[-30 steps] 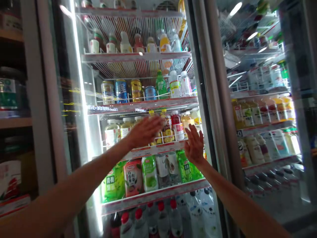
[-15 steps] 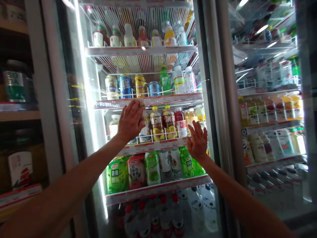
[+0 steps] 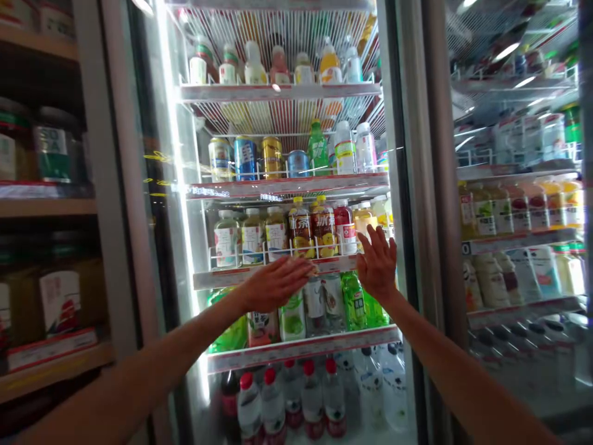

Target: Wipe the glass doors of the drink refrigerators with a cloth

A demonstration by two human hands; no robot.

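Note:
My left hand [image 3: 277, 284] lies flat, fingers together and pointing right, over the glass door [image 3: 204, 238] of a lit drinks fridge. A small pale edge of a cloth [image 3: 315, 270] shows at its fingertips; the palm hides the rest. To its right, my right hand [image 3: 377, 266] is raised with fingers spread and holds nothing. It is at the glass, but whether it touches cannot be made out. Behind the hands stand dark tea bottles [image 3: 301, 228] with yellow caps and a green bottle [image 3: 354, 303].
Fridge shelves [image 3: 287, 185] carry cans and bottles, with red-capped bottles [image 3: 273, 402] at the bottom. A metal door frame [image 3: 417, 185] stands on the right, beside another stocked fridge. At the left, a wooden shelf [image 3: 50, 207] holds large jars [image 3: 58, 145].
My left hand has swept down and to the right across the glass with the cloth, turning its fingers sideways. My right hand keeps its place on the door. The view has shifted slightly left.

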